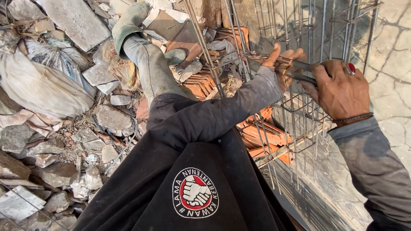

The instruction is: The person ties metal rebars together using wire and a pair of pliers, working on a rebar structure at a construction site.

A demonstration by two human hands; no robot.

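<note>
A long cage of steel reinforcing bars with square stirrups runs from the upper middle down to the right. My right hand, with a red-stoned ring and a dark wrist cord, grips the handles of a pair of pliers. The plier jaws bite at a bar crossing near the cage's top. My left hand reaches across from the left and is wrapped around the pliers close to the jaws. My left leg in dusty jeans and a green boot stretches up over the rubble.
Broken concrete slabs and stones cover the left side, with a crumpled grey sack. Orange roof tiles lie under the cage. Cracked paving shows at right. A wire mesh piece lies at lower left.
</note>
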